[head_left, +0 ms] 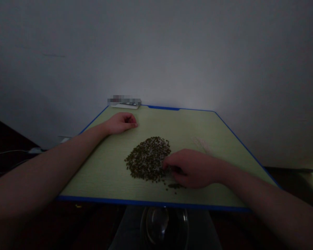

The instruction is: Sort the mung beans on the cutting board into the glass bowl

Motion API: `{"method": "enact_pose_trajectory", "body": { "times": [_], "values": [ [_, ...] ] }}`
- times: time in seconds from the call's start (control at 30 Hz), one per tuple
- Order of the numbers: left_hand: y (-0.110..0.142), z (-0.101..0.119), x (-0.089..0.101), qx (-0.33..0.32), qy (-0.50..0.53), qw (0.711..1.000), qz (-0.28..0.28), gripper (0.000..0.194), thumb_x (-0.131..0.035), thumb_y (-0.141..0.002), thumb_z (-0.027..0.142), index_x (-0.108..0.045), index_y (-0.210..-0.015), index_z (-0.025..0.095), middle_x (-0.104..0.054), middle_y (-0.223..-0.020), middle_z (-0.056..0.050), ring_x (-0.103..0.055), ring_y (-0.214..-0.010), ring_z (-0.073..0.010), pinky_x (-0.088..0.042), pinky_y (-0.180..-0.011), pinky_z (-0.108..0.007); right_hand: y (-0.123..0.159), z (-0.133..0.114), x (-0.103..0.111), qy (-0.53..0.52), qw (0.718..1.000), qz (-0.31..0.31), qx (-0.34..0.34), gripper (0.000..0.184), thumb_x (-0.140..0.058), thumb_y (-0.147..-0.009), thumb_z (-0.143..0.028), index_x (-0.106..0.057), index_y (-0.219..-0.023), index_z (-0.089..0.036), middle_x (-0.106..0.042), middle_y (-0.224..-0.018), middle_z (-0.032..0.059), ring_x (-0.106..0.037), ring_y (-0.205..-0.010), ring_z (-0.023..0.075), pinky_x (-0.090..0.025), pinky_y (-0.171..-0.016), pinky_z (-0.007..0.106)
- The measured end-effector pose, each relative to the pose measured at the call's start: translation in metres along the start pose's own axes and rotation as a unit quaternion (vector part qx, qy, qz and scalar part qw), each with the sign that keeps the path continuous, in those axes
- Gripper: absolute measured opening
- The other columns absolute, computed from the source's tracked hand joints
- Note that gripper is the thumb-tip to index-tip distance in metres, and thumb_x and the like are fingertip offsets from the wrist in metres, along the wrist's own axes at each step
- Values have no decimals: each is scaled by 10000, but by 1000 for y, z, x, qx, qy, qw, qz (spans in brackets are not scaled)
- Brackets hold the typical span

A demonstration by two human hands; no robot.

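A spread heap of small green beans mixed with white grains (147,159) lies on the pale table. At its right edge, my right hand (193,168) reaches in with bent fingers touching the heap. The fingertips are partly hidden, and anything they pinch is too small to make out. Some loose beans and a dark patch lie below its thumb. Beyond that hand is a thin scatter of white grains (202,143). My left hand (122,123) rests on the table, up and left of the heap, its fingers curled with nothing visible in them.
The table (114,187) has a blue edge and stands against a grey wall. A white flat object (125,106), partly blurred out, sits at the far left corner. A shiny round bowl (164,225) is on my lap below the front edge. Cables (35,150) run at left.
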State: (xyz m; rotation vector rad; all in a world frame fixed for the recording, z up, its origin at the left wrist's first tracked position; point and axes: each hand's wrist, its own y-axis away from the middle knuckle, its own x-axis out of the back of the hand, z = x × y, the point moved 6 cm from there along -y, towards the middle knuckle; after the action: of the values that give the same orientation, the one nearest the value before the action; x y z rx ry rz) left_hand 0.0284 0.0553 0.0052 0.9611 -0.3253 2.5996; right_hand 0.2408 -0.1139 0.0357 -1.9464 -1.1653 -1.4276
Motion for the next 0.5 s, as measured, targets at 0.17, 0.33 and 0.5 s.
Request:
{"method": "enact_pose_trajectory", "body": {
  "times": [0.17, 0.33, 0.5],
  "values": [
    [2, 2, -1, 15, -6, 1000, -4, 242, -659, -674, 370, -567, -726, 152, -514, -580, 37, -430, -506, -74, -339, -477, -207, -2, -2, -1, 9, 1000, 4, 4, 250, -491, -748, -136, -619, -960, -174, -664, -828, 58, -561, -720, 163, -369, -637, 263],
    [2, 3, -1, 12, -6, 1000, 1, 240, -663, -667, 367, -565, -716, 154, -502, -570, 43, -422, -505, -73, -339, -482, -207, -3, -4, 0, 17, 1000, 9, 14, 216, -491, -745, -131, -613, -918, -175, -650, -804, 48, -546, -697, 154, -363, -624, 256],
    [1, 0, 0, 5, -10, 1000, 4, 253, -668, -659, 380, -575, -731, 156, -514, -578, 37, -437, -516, -86, -341, -491, -219, -6, -8, 0, 16, 1000, 1, 25, 209, -491, -734, -127, -611, -898, -175, -640, -782, 41, -535, -681, 149, -355, -607, 252]
  ]
}}
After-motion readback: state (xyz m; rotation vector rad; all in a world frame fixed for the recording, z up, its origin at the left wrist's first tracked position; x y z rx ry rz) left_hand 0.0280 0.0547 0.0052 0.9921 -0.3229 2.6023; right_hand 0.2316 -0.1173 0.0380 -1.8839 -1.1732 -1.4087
